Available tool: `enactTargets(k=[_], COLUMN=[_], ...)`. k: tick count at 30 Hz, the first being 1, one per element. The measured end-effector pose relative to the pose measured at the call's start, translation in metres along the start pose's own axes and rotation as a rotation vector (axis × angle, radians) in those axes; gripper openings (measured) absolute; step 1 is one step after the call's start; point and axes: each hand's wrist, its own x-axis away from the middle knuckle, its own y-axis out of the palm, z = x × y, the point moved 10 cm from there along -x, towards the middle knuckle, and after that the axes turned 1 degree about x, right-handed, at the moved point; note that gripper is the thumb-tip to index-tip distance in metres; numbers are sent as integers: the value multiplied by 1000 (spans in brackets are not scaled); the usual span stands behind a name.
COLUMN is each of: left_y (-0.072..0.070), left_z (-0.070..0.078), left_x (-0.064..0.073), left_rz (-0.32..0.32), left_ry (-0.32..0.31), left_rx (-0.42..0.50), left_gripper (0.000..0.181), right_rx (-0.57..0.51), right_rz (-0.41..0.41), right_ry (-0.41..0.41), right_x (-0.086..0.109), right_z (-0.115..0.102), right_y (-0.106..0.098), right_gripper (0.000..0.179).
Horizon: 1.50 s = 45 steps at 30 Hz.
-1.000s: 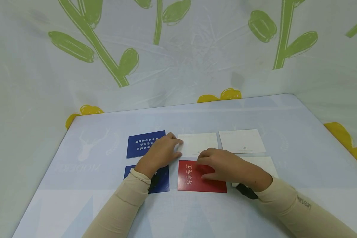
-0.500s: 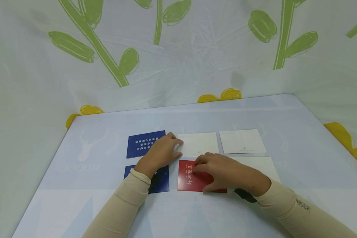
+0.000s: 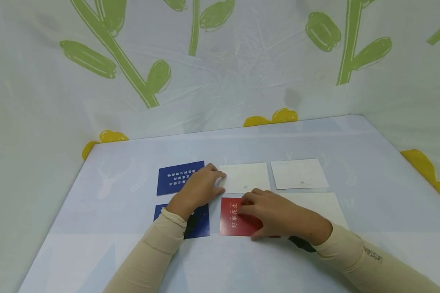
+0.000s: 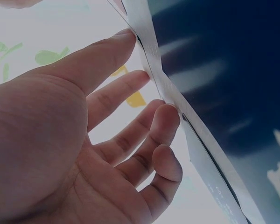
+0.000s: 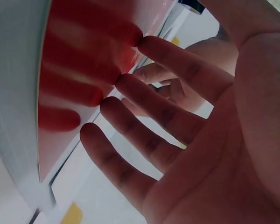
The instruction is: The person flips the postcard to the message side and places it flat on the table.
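Note:
My left hand [image 3: 198, 185] reaches across two blue cards, and its fingertips rest at the left edge of a white card [image 3: 247, 178] in the back row. In the left wrist view its fingers are loosely bent, with a glossy dark blue card [image 4: 210, 60] beside them. My right hand [image 3: 278, 211] lies over a red card [image 3: 229, 215] with white characters, covering its right part. The right wrist view has the fingertips touching the glossy red card [image 5: 79, 60], fingers nearly straight. The right thumb sits at the card's near edge.
A blue card with white writing [image 3: 168, 183] lies at back left, another blue card [image 3: 201, 228] in front of it, partly under the left wrist. Further white cards lie at back right [image 3: 300, 175] and front right [image 3: 328, 203]. A patterned cloth wall [image 3: 234, 89] rises behind the table.
My right hand has shifted down and slightly left over the red card, its thumb moving to the near edge. The left hand and the cards look unmoved.

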Motion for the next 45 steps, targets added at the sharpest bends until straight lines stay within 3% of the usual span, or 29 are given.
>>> enactTargets(k=[13,21,35,45], left_y=[0,1,0,-12], left_z=[1,-1,2,8], left_x=[0,1,0,4], left_rz=[6,8,0,56], left_ry=[5,-2,2,19], left_rx=[-13,-11,-18,-35], left_gripper=[51,51,51,46], right_rx=[38,31,22,38], right_rz=[-11,14,10,14], right_ry=[33,6,38,15], right_x=[5,12,16,16], right_z=[-3,-6,3,0], right_y=[4,3,2,4], right_gripper=[61,50,54,51])
